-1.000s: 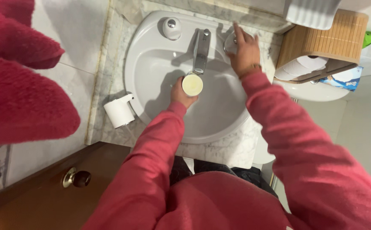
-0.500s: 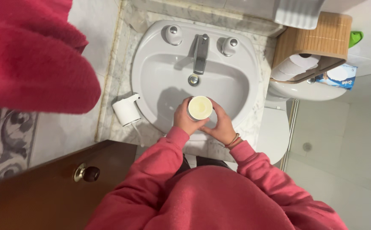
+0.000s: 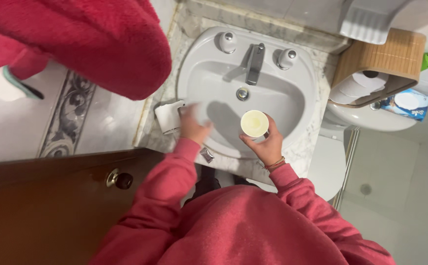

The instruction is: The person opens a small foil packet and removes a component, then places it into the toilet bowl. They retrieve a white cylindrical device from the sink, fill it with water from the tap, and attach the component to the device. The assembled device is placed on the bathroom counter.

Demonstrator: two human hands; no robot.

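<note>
A person in a red sweatshirt stands at a bathroom sink (image 3: 292, 113), seen from above, both arms bent forward over the basin. The right hand (image 3: 268, 145), a thin band at its wrist, is curled around a small round cup (image 3: 254, 123), fingers wrapped about its side and the open mouth facing up. The cup is pale, cream to yellowish inside, with a light rim, and appears upright. It is held over the front half of the bowl, below the drain (image 3: 242, 93) and the chrome faucet (image 3: 254, 64), and rests in the right hand's grip just above the knuckles. The left hand (image 3: 193, 125) reaches to the sink's left edge, blurred by motion; whether its fingers are spread or closed on something cannot be told. It sits just beside a white toilet paper roll (image 3: 167, 117) on the marble counter (image 3: 305, 147), well apart from the cup. A red towel (image 3: 91, 39) hangs at upper left, a wooden door (image 3: 42, 206) with a round knob stands at lower left, and a wicker basket (image 3: 390, 61) holding paper rolls sits on the toilet tank at right.
</note>
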